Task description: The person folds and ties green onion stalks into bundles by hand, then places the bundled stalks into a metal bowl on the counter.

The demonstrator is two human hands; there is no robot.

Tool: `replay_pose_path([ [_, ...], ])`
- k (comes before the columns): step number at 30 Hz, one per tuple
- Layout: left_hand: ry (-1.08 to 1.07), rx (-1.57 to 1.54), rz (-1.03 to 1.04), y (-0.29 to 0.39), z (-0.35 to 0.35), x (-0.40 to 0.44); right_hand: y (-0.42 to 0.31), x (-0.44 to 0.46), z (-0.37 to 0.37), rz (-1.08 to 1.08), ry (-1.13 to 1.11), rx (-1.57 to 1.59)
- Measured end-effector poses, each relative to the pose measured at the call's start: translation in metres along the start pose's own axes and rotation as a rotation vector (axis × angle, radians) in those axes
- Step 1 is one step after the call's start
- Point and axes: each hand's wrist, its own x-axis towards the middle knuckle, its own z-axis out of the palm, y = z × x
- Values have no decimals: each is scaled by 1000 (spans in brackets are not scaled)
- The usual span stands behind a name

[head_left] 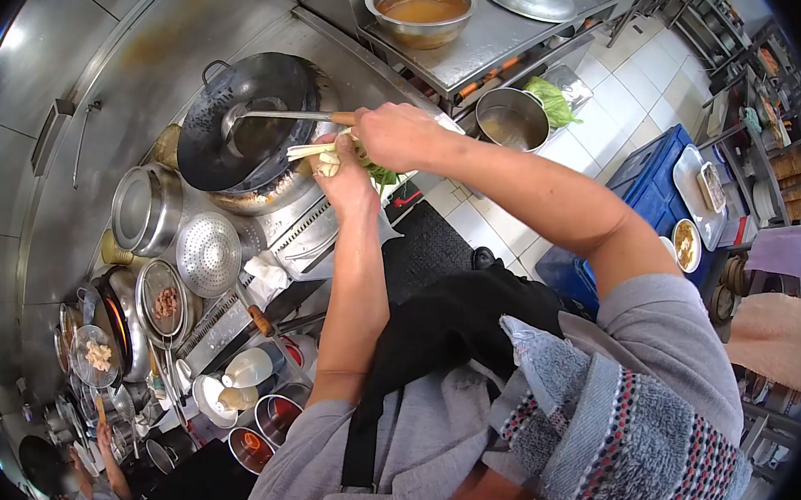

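My right hand is closed around the wooden handle of a ladle. The ladle's bowl rests inside a dark wok, where a little liquid shows. Just below it, my left hand is closed on spring onions, their pale stalks pointing toward the wok and green leaves out the other side. Pale clove-like pieces lie at its fingers. The two hands are close together beside the wok's rim, and partly overlap in view.
A metal pot and a perforated strainer sit beside the wok. A strainer with meat pieces is nearer. A bowl of brown liquid stands on the far counter. Another person's hand shows at lower left.
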Motion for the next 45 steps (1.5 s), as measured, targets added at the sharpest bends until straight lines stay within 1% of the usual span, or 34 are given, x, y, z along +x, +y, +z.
replay_pose_path([
  [2, -22, 63, 69, 0, 0, -3, 0, -5, 6, 25, 31, 49],
  [3, -21, 64, 64, -4, -1, -3, 1, -7, 10, 45, 62, 98],
  [4, -37, 239, 205, -10, -3, -1, 9, -2, 21, 47, 58, 101],
  [5, -55, 417, 346, -14, -8, -2, 21, 9, 35, 94, -30, 202],
  [6, -94, 471, 390, -18, -11, -3, 31, 17, 41, 141, -114, 301],
  [7, -98, 472, 389, -14, -10, -7, 36, 19, 39, 144, -112, 303],
  [9, -139, 677, 365, -8, -9, -19, 47, 15, 35, 396, -452, 820],
  [10, -134, 702, 389, -8, -7, -21, 50, 10, 36, 401, -449, 823],
  [11, -140, 701, 385, -11, -7, -22, 52, 4, 38, 434, -488, 956],
  [13, -131, 574, 270, -17, -9, -22, 52, -9, 41, 494, -565, 1220],
  [14, -131, 575, 267, -20, -9, -20, 53, -15, 46, 486, -544, 1300],
  [15, -131, 425, 170, -22, -9, -18, 52, -18, 59, 488, -547, 1302],
  [16, -129, 275, 74, -20, -9, -17, 50, -21, 75, 438, -420, 1453],
  [17, -127, 278, 74, -18, -9, -17, 50, -25, 89, 384, -286, 1598],
  [18, -101, 114, -77, -8, -4, -18, 46, -29, 93, 344, -194, 1558],
  [19, -76, -50, -224, 0, -2, -16, 47, -28, 97, 337, -194, 1561],
  [20, -112, -85, -272, 3, -7, -10, 49, -28, 101, 253, -108, 1354],
  [21, -112, -78, -268, 8, -10, -6, 47, -29, 100, 174, -24, 1148],
  [22, -184, -62, -300, 13, -13, -2, 48, -31, 96, 122, 5, 1017],
  [23, -256, -46, -336, 18, -16, 1, 46, -33, 97, 119, 7, 1023],
  [24, -328, 7, -375, 22, -20, 4, 44, -35, 96, -10, 187, 856],
  [25, -330, 11, -377, 25, -24, 6, 42, -39, 96, -134, 360, 680],
  [27, -471, 110, -432, 31, -30, 6, 44, -48, 97, -156, 317, 644],
  [29, -469, 119, -450, 38, -30, 1, 45, -53, 101, -265, 382, 503],
  [30, -460, 111, -441, 38, -32, 1, 44, -57, 100, -282, 381, 427],
  [31, -448, 101, -433, 38, -33, 0, 44, -58, 98, -278, 384, 431],
  [32, -406, 81, -421, 37, -34, -2, 43, -59, 96, -280, 375, 358],
  [33, -411, 85, -417, 39, -30, -4, 43, -57, 93, -285, 370, 282],
  [34, -396, 63, -384, 42, -27, -7, 43, -55, 90, -286, 378, 282],
  [36, -378, 30, -350, 45, -26, -9, 44, -53, 86, -348, 456, 149],
  [40, -401, 90, -279, 39, -30, -9, 42, -55, 77, -346, 420, 114],
  [42, -425, 166, -178, 35, -33, -10, 42, -67, 69, -238, 253, 312],
  [43, -417, 168, -173, 37, -32, -14, 49, -69, 69, -246, 250, 315],
  [45, -470, 212, -211, 47, -26, -21, 68, -65, 60, -376, 95, 807],
])
